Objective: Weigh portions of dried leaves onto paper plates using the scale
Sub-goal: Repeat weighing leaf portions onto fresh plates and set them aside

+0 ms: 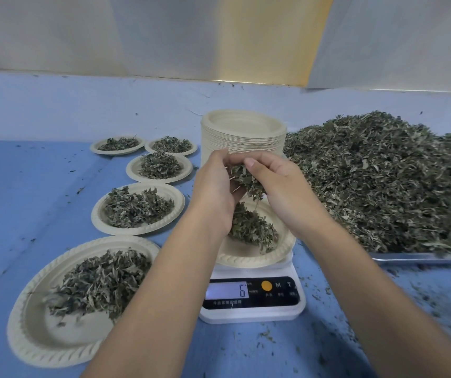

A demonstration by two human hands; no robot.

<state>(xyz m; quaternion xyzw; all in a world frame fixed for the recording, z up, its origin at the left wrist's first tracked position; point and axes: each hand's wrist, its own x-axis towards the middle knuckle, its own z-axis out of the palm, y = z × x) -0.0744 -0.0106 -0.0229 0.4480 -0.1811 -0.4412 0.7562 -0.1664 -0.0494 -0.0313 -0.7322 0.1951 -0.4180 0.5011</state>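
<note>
Clutching dried leaves, grey-green, crinkled, perhaps stemmy: left hand, right hand.

Blue covered surface — paler blue in the far band, deeper blue nearer. Behind it stands a wall of pale grey-white panels, with one yellow-cream panel right of centre. A bright metal strip edges the wall base — lighting soft, even.

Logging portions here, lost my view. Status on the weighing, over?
Left hand and right hand hold leaf clump above plate on scale. Display shows 6. Nothing in the way.
</note>
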